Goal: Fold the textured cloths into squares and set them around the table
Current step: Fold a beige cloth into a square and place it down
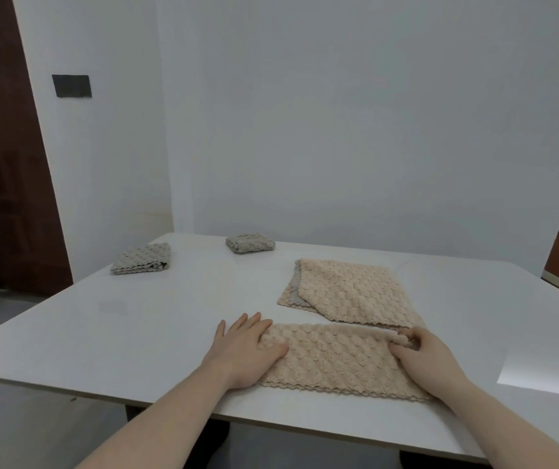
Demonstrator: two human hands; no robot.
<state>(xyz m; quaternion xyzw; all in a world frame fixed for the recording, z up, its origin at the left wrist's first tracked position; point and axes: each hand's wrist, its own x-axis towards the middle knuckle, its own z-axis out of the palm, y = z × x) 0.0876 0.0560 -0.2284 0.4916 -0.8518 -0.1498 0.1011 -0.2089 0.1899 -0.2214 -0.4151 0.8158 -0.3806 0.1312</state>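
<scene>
Both hands on a folded beige cloth (335, 358) at the worktop (136, 333) near edge.
Left hand (246, 346) spread flat on its left end; right hand (423, 353) pinching the right end.

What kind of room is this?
Probably a plain room in a home: a white table holding folded cloths, bare white walls, and a brown wooden door.

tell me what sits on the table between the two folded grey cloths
Nothing: in the head view only bare white table separates the left grey cloth from the far grey cloth.
</scene>
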